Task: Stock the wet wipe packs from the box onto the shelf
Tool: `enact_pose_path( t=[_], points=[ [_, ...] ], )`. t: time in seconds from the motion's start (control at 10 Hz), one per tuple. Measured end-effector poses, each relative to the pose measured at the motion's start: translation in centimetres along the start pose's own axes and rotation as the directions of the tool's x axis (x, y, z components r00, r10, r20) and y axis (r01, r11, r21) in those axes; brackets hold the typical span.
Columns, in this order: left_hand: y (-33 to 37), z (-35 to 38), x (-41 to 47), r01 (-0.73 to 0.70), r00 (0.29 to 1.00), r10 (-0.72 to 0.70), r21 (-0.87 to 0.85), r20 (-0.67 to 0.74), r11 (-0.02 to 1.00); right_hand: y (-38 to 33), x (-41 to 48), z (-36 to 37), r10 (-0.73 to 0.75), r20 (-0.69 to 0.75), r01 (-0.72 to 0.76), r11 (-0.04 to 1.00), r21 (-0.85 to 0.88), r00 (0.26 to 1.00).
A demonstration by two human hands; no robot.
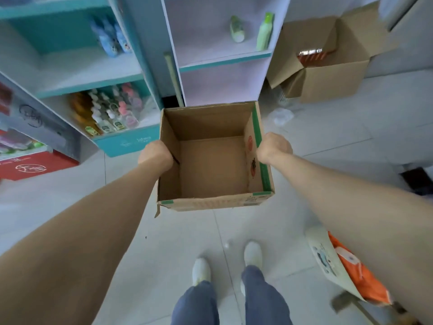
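An open cardboard box (212, 165) with green tape along its edges hangs above the tiled floor, held between both hands. Its inside shows only bare cardboard. My left hand (156, 154) grips the box's left wall at the rim. My right hand (273, 147) grips the right wall at the rim. No wet wipe packs show in the box. A white and teal shelf (225, 59) stands just beyond the box, with two green bottles (264, 31) on its upper board.
A teal shelf unit (93, 73) at the left holds blue packs and several bottles (112, 111). A red carton (35, 165) sits low left. Another open cardboard box (328, 76) lies back right. An orange pack (358, 273) lies at the right. My feet (225, 261) stand below the box.
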State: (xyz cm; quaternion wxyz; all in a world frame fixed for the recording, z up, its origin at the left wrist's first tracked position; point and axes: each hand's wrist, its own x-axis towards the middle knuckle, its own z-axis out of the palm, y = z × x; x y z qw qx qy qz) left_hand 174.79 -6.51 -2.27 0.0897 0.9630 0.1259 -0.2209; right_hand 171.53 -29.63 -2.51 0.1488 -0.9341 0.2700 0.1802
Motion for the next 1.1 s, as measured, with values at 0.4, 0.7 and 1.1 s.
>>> enact_pose_path(
  t=[0.4,0.7,1.1],
  points=[
    [2.9,17.8,24.5,0.109,0.991,-0.108,-0.009,0.081,0.994,-3.7,26.0,19.2,-0.059,0.113,0.061,0.998,-0.022,0.992],
    [4.7,28.5,35.3,0.131,0.991,-0.127,-0.091,0.048,0.987,-2.6,37.1,29.4,0.008,0.138,-0.012,0.999,0.03,0.99],
    [5.5,28.6,32.7,0.098,0.98,-0.029,-0.348,0.199,0.932,-0.7,35.0,29.8,-0.15,0.266,0.055,0.94,0.336,0.952]
  ],
)
